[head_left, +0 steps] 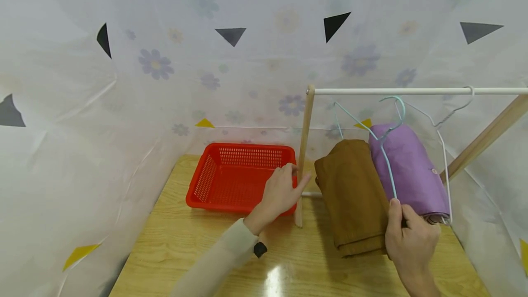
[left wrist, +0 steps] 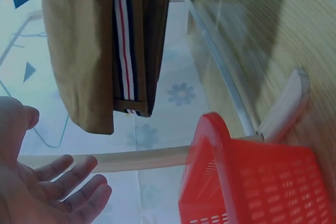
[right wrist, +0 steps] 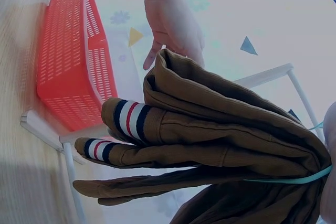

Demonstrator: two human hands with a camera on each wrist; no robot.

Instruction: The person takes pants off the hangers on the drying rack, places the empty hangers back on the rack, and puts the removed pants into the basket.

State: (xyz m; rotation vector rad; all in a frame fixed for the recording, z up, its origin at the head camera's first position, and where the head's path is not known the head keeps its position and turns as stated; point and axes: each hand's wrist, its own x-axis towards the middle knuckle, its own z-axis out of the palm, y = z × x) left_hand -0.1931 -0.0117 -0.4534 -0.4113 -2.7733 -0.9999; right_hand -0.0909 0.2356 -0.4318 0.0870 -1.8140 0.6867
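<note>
Folded brown trousers [head_left: 350,191] with a striped band hang over the lower bar of a light-blue hanger [head_left: 387,162]. My right hand [head_left: 412,237] pinches this hanger at its near lower corner. The hanger's hook shows just below the rack's white rod [head_left: 412,91], in front of it. My left hand [head_left: 280,191] is held with fingers apart and nothing in them, left of the trousers and above the right side of a red basket [head_left: 206,205]. In the left wrist view the trousers hang beyond its fingers [left wrist: 79,182], apart from them.
A purple folded garment [head_left: 408,168] hangs on a white hanger [head_left: 445,159] from the rod at the right. The rack's wooden left post [head_left: 306,132] stands beside the red basket. All stand on a wooden table [head_left: 165,251], with patterned sheeting [head_left: 255,72] around it.
</note>
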